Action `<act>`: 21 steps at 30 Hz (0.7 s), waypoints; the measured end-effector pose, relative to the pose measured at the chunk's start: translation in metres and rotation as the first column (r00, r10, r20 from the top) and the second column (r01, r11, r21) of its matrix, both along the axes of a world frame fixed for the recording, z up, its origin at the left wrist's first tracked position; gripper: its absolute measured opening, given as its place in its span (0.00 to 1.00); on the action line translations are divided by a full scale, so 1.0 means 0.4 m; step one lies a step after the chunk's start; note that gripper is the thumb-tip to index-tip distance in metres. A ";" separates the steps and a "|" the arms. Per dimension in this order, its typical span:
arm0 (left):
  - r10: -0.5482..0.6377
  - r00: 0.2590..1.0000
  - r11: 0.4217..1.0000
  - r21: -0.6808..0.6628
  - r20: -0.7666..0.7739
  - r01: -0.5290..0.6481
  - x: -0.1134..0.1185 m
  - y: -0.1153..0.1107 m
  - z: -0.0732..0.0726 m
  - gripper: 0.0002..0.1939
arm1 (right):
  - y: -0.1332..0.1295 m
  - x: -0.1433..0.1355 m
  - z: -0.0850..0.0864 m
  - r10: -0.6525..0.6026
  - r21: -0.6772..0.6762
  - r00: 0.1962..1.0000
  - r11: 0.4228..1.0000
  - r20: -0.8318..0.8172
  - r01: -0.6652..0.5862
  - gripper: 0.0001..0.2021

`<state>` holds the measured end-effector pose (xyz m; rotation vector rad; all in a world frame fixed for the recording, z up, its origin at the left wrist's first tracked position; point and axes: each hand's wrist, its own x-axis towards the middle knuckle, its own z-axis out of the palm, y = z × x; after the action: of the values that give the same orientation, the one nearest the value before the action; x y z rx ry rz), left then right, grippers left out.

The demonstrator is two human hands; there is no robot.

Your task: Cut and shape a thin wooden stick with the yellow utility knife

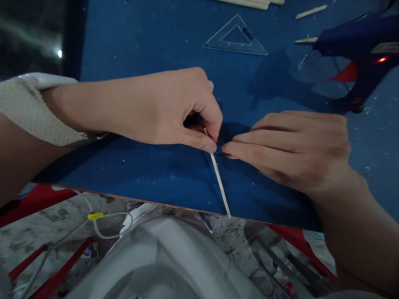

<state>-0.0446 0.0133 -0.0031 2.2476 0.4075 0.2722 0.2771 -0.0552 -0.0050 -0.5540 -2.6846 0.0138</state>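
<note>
My left hand [187, 110] pinches a thin wooden stick [220, 185] between thumb and forefinger. The stick slants down toward me, and its lower end reaches the front edge of the blue tabletop [149, 170]. Just right of the stick, my right hand [299, 149] is closed, with its fingertips pressed together low over the table. A small dark tip shows under those fingertips; the rest of it is hidden, so I cannot tell what it is.
A clear set square [237, 41] lies beyond my hands. At the right stands a blue glue gun [346, 41] with a red trigger and a lit red light. Several wooden sticks [249, 3] and a short stick piece [311, 11] lie at the back. A cable [93, 220] hangs below the table edge.
</note>
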 end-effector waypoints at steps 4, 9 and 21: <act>-0.009 1.000 1.000 0.013 0.028 0.009 0.007 -0.001 -0.006 0.22 | -0.003 -0.018 0.012 0.007 0.042 1.000 0.999 0.024 -0.008 0.04; 0.005 0.999 0.999 0.033 0.035 -0.007 0.007 -0.002 -0.007 0.19 | -0.006 -0.045 0.008 0.031 0.122 0.998 0.992 0.048 -0.037 0.11; 0.006 1.000 0.999 0.043 -0.010 -0.006 0.001 0.002 -0.006 0.33 | 0.000 -0.030 0.011 0.040 0.075 0.999 0.996 0.034 -0.042 0.10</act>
<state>-0.0442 0.0139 -0.0055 2.2912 0.4173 0.2753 0.2652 -0.0553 -0.0007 -0.4800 -2.7147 -0.0858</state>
